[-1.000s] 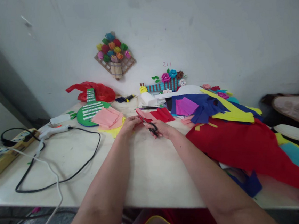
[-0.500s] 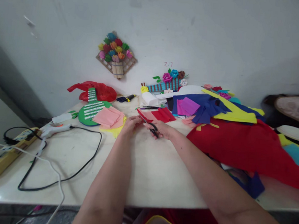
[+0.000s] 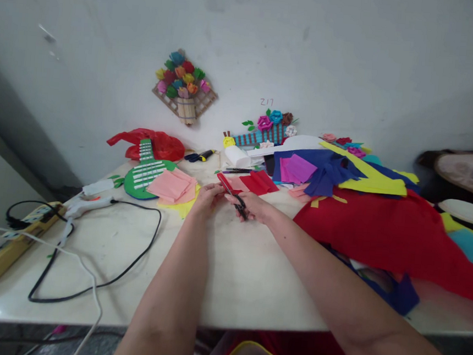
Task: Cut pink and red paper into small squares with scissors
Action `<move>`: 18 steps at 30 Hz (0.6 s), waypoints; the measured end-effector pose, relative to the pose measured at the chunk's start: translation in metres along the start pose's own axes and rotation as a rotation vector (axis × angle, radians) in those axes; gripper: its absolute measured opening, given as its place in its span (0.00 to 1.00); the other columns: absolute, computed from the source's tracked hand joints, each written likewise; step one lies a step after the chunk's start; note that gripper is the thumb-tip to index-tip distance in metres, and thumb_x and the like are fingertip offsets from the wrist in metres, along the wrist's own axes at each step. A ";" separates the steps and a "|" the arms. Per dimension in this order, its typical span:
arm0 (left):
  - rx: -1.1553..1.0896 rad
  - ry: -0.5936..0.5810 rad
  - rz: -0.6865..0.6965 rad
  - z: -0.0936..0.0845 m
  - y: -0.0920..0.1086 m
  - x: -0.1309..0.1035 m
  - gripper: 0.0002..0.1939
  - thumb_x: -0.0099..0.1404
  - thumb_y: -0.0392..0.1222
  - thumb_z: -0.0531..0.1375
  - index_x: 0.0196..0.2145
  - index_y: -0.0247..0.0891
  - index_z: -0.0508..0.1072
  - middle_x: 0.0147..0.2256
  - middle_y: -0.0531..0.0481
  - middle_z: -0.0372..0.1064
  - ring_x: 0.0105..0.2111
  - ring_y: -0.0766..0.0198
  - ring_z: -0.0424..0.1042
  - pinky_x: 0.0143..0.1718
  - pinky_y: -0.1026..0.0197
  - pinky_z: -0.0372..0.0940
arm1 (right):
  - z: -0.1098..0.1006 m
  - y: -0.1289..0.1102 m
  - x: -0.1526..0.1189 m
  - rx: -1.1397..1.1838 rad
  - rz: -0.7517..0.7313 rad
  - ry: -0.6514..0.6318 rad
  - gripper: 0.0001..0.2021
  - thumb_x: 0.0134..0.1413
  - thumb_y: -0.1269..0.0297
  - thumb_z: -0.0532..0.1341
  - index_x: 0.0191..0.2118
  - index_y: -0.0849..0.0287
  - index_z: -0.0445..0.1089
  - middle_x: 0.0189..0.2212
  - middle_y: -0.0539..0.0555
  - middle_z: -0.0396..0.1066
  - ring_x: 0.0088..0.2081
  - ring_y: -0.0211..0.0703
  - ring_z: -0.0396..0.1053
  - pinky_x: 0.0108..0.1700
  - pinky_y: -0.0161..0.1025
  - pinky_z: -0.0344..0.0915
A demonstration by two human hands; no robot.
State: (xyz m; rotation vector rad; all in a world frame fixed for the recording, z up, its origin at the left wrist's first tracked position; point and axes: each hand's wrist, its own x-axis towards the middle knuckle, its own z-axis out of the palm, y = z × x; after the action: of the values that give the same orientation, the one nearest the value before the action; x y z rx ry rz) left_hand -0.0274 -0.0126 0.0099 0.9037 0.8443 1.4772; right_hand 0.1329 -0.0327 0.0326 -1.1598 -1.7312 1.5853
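My right hand is closed on black-handled scissors, whose blades point up and left toward my left hand. My left hand is closed on a small red piece at the blades. Just beyond the hands lie red pieces and a pink piece. Left of my left hand, pink sheets rest on a green guitar-like shape with white strips, with a yellow piece beneath them.
On the left are a glue gun, its looping black cord and a yellow power strip. Large red cloth and blue pieces cover the right. Pliers and pens lie at the back.
My right hand and the scissors have shifted slightly to the left. The scissor handles appear closer together. My left hand has barely moved.
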 end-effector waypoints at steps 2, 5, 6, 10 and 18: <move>0.000 -0.002 -0.002 0.000 0.000 0.000 0.09 0.41 0.30 0.65 0.17 0.34 0.66 0.26 0.47 0.72 0.26 0.64 0.71 0.33 0.60 0.66 | 0.001 0.000 0.000 -0.001 -0.004 0.002 0.23 0.51 0.42 0.61 0.30 0.59 0.60 0.15 0.46 0.65 0.13 0.31 0.63 0.10 0.26 0.44; 0.011 0.003 -0.002 -0.001 0.000 0.000 0.10 0.42 0.31 0.65 0.17 0.34 0.65 0.28 0.47 0.73 0.26 0.65 0.70 0.33 0.60 0.65 | 0.003 -0.002 -0.002 -0.003 -0.002 0.016 0.22 0.51 0.42 0.61 0.31 0.59 0.61 0.15 0.46 0.65 0.13 0.31 0.63 0.10 0.26 0.45; 0.011 0.001 0.001 -0.001 0.000 0.001 0.10 0.41 0.31 0.65 0.17 0.34 0.65 0.29 0.47 0.73 0.26 0.65 0.70 0.33 0.60 0.65 | 0.004 -0.003 -0.003 -0.003 0.004 0.023 0.22 0.51 0.43 0.61 0.32 0.59 0.62 0.15 0.46 0.65 0.13 0.31 0.62 0.10 0.26 0.45; -0.008 -0.015 0.012 -0.001 0.000 0.001 0.10 0.41 0.31 0.65 0.17 0.34 0.65 0.29 0.47 0.73 0.27 0.64 0.71 0.33 0.60 0.65 | 0.007 -0.006 -0.005 0.014 0.036 0.040 0.21 0.53 0.44 0.61 0.34 0.59 0.62 0.15 0.46 0.65 0.13 0.31 0.62 0.10 0.25 0.44; -0.023 -0.016 0.030 -0.002 -0.001 0.003 0.10 0.40 0.31 0.65 0.16 0.33 0.65 0.27 0.48 0.72 0.26 0.65 0.70 0.32 0.62 0.63 | 0.010 -0.004 -0.002 0.022 0.039 0.075 0.20 0.53 0.45 0.61 0.33 0.59 0.62 0.14 0.45 0.64 0.12 0.31 0.61 0.09 0.25 0.44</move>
State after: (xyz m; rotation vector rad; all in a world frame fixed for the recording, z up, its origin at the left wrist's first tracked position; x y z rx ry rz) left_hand -0.0287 -0.0097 0.0081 0.9131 0.8034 1.5015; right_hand 0.1244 -0.0395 0.0350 -1.2338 -1.6493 1.5594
